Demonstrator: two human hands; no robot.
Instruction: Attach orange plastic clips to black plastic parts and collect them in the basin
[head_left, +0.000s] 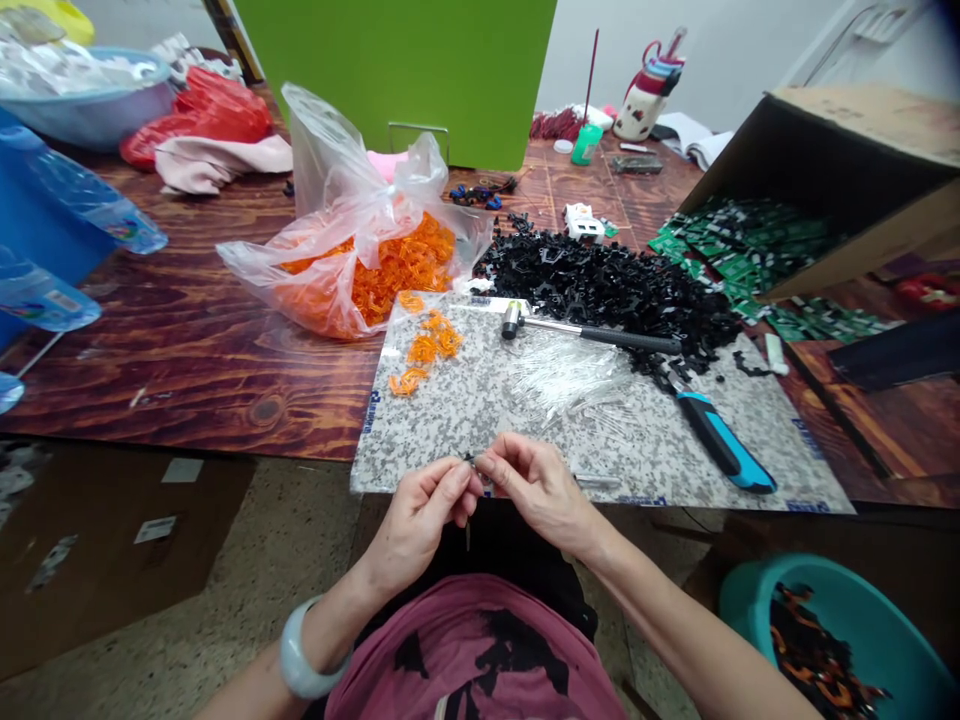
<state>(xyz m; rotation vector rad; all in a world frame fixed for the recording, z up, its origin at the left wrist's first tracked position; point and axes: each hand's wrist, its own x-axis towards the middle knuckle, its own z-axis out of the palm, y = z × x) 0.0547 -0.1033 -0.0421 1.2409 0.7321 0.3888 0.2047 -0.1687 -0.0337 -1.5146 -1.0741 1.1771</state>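
- left hand [439, 505]: thumb [452, 482] uppermost, pinching against curled fingers
- right hand [540, 490]: thumb-and-finger pinch too, back of hand up and outward, lower fingers partly hidden
- hands near each other, fingertips almost meeting at center
- left forearm [349, 605]: bare, angled up and inward from bottom
- right forearm [667, 600]: bare, angled up and inward from bottom right
- both wrists roughly straight

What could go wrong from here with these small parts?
The small dark piece, pinched between the left hand and right hand near the front edge of the patterned board, might slip and drop off.
The hammer lies against the black parts, so lifting it may scatter some.
The thin pale pieces lie loose beside the black parts and might mix in.
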